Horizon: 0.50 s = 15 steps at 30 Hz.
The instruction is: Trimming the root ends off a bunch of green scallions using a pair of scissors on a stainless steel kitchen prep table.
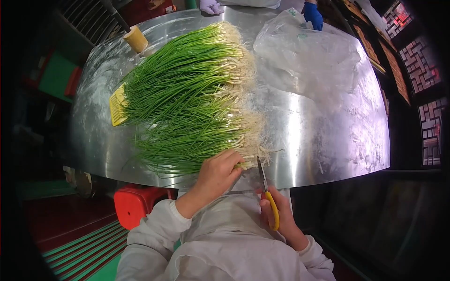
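A thick layer of green spring onions (182, 80) covers the middle of the steel table, leaves to the left and pale stringy roots (253, 130) to the right. At the near edge of the layer, my left hand (219, 170) grips a few stems just behind their white bulbs. My right hand (281, 207) holds scissors with yellow handles (273, 210) below the table's front edge. Their dark blades (262, 172) point away from me, with the tips beside the roots of the nearest stems. From this angle I cannot tell how far apart the blades are.
A crumpled clear plastic bag (309, 59) lies at the far right of the steel table (327, 151). Across it are another person's purple-gloved hand (211, 6) and a blue-gloved hand (313, 15). A yellow card (118, 105) touches the leaf tips. A red stool (132, 207) stands below left.
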Available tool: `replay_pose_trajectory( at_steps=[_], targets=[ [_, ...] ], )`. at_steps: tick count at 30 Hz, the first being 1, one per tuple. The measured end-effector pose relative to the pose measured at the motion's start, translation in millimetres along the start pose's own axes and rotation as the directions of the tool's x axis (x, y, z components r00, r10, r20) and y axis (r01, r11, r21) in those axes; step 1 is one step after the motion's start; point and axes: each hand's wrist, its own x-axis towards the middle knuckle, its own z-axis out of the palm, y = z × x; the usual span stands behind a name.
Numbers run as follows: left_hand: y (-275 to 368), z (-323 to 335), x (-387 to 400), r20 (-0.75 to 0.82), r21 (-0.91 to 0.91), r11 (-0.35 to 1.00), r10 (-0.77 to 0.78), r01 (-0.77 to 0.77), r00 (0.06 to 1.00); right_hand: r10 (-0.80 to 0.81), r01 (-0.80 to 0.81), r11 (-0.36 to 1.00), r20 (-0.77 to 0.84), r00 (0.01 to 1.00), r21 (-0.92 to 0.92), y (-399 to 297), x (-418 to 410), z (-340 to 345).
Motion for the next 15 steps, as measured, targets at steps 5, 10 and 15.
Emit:
replay_pose_trajectory(
  at_steps=[5,10,15],
  targets=[
    [-2,-3,8,-0.038,0.044,0.995,-0.091,0.093,0.995,0.067,-0.058,0.992,-0.083,0.994,0.111,7,1,-14],
    [-11,11,11,-0.025,0.215,0.976,0.043,-0.036,0.999,0.056,-0.065,0.996,0.132,0.990,0.066,8,3,-19],
    [-9,8,13,-0.004,0.175,0.985,0.004,-0.003,1.000,0.023,-0.026,1.000,0.143,0.990,0.017,14,2,-23]
  ],
)
